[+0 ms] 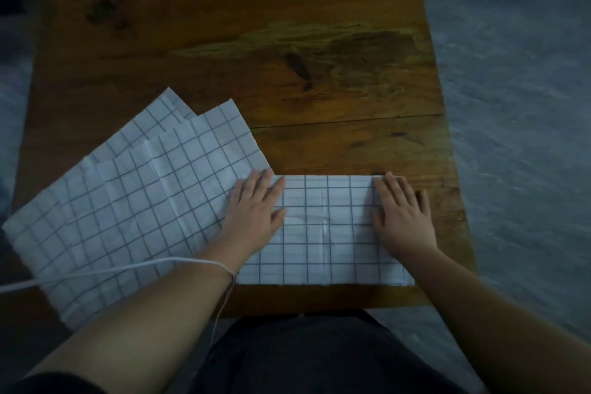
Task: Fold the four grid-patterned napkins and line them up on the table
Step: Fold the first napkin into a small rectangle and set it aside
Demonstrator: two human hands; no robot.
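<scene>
Both hands — left (252,211), right (401,213) — lay flat, pressing one folded napkin (326,233) on the desk (319,89); unfolded pile (137,195) left — most folding remained.

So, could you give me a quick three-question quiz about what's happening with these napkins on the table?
1. True or false: the folded napkin lies at the far edge of the table.
2. Where does the pile of unfolded napkins lie from the folded one? A) to its left B) to its right C) on top of it
3. How do the left hand and right hand meet the folded napkin: gripping it, or pressing flat?
Key: 1 false, it lies at the near edge; 2 A; 3 pressing flat, fingers straight.
</scene>
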